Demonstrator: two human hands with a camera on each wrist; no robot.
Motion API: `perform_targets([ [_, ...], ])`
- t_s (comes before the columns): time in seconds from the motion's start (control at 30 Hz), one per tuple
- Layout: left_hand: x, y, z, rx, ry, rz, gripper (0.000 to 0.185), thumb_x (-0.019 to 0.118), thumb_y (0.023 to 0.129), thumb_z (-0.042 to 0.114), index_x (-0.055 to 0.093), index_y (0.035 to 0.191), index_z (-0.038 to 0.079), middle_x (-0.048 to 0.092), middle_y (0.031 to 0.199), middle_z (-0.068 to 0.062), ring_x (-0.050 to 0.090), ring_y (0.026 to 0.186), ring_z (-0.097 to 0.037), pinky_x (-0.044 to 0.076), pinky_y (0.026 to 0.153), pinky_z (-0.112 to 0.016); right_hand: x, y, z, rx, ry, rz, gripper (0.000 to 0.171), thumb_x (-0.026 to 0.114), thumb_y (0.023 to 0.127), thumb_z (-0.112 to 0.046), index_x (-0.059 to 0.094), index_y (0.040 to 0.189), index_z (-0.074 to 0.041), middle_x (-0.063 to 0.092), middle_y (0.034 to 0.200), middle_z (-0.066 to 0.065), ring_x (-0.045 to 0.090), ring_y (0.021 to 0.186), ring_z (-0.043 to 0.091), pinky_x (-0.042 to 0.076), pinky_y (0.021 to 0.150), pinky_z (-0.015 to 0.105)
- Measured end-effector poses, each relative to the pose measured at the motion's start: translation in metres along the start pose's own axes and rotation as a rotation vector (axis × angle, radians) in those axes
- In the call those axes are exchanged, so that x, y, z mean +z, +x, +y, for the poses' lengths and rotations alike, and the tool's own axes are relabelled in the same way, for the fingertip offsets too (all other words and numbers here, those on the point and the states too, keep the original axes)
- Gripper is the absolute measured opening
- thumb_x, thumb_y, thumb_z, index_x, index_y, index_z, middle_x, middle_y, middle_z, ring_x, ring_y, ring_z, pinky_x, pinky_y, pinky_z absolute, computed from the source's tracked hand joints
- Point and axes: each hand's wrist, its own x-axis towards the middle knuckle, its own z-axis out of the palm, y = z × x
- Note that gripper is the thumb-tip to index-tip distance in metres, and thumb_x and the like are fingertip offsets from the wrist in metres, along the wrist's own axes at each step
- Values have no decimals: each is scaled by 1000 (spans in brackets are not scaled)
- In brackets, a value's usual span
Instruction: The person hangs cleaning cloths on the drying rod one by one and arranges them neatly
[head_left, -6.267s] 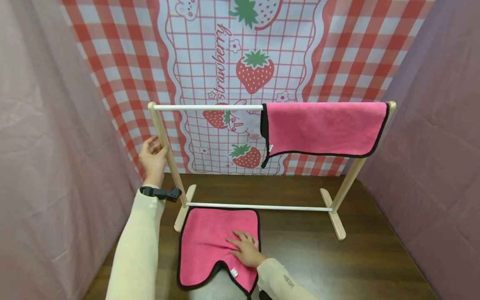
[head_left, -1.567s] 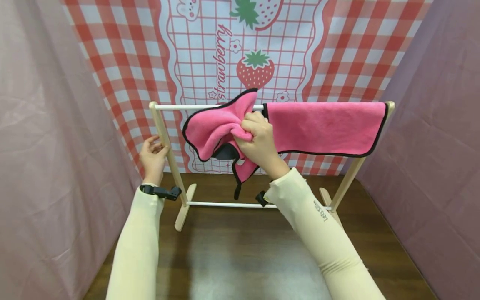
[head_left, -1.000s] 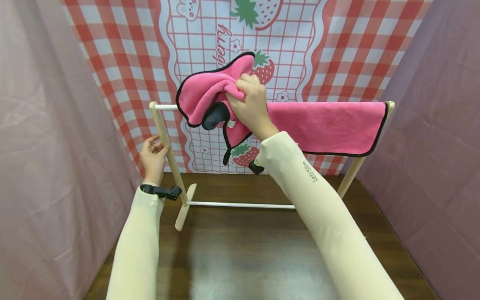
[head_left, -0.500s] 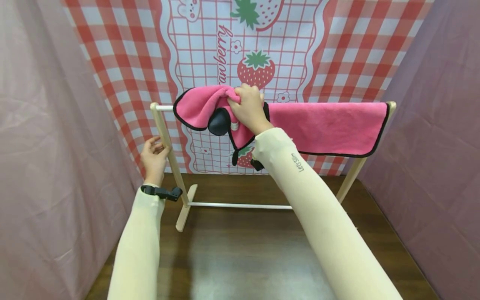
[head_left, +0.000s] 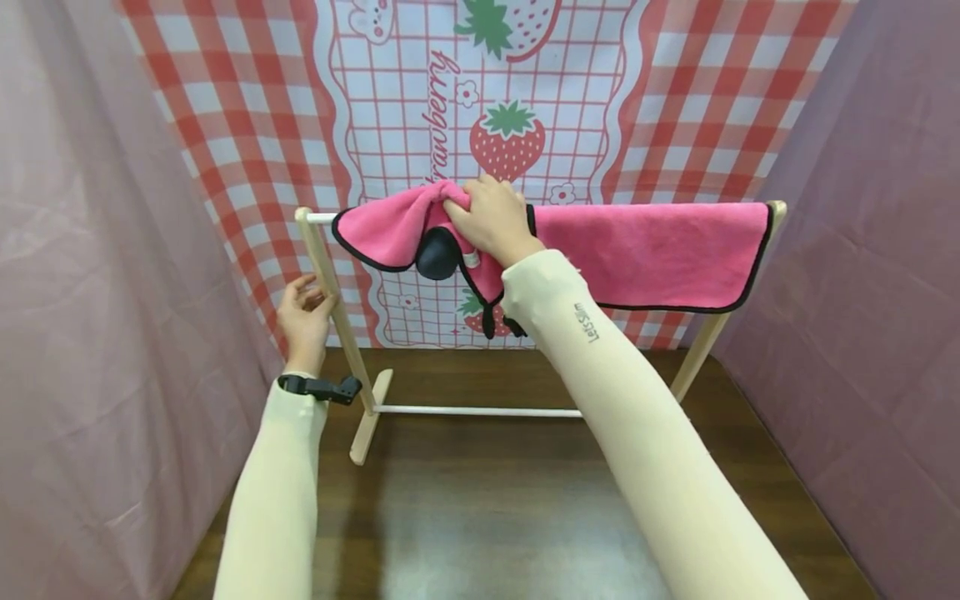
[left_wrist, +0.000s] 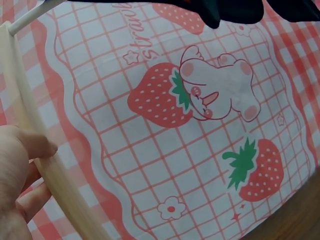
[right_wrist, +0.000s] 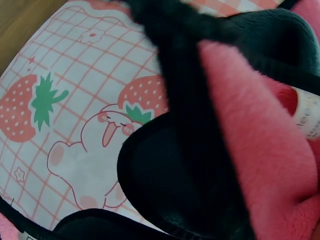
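Observation:
A pink towel (head_left: 390,229) with black edging and a dark underside lies bunched over the left part of the rack's white top bar (head_left: 321,218). My right hand (head_left: 495,218) grips its gathered middle at the bar, and a corner with a black loop dangles below. In the right wrist view the towel's pink fabric (right_wrist: 265,135) fills the right side; the hand is mostly out of that view. My left hand (head_left: 306,321) holds the rack's left wooden post (head_left: 337,312), thumb on one side and fingers on the other, as the left wrist view also shows.
A second pink towel (head_left: 652,254) hangs folded over the bar's right half. The rack stands on wooden feet (head_left: 371,425) on a dark wood table (head_left: 450,500), with a lower white bar (head_left: 480,411). Behind is a strawberry-print cloth (head_left: 247,125); pink curtains (head_left: 75,292) flank both sides.
My right hand has picked the towel up from the table, raised it above the top bar, then lowered it onto the bar and slightly left. The left hand stays on the post.

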Motion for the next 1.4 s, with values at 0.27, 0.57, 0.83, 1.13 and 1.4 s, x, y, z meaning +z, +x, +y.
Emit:
perform_targets([
  [0.27,6,-14,0,78,54,86,39,65,82,-13,60,121,-8,67,114,-25,62,92,-11,53,88,-24,-1,-4,2,-29,67,-92,32,44,99,-45,44,92,-13,49,79,6,51,74,24,38,72,35],
  [0.57,26,-47,7,230,-1,66,54,76,78,-2,54,128,-6,47,130,-21,44,122,-33,38,105,-34,-2,-5,3,-32,60,-124,32,45,98,-45,46,96,-14,51,80,7,54,76,25,38,81,39],
  [0.83,52,-68,37,38,-156,-237,45,71,85,-4,55,126,-10,59,128,-22,53,121,-20,42,107,-41,-1,-7,6,-61,56,-101,29,49,96,-42,48,96,-14,50,77,5,53,75,25,36,84,41],
  [1.13,64,-77,54,22,-400,-134,29,68,80,-17,61,94,8,67,78,6,63,74,-7,54,71,-19,-2,-7,6,-62,32,-85,31,50,95,-43,46,91,-13,51,77,6,53,76,26,38,85,44],
  [1.4,63,-73,73,32,-575,-29,41,68,77,-23,58,104,7,65,77,0,61,73,-10,55,73,-20,-8,-6,9,-103,-16,-106,31,52,92,-44,48,92,-13,54,80,5,54,77,25,42,76,42],
])
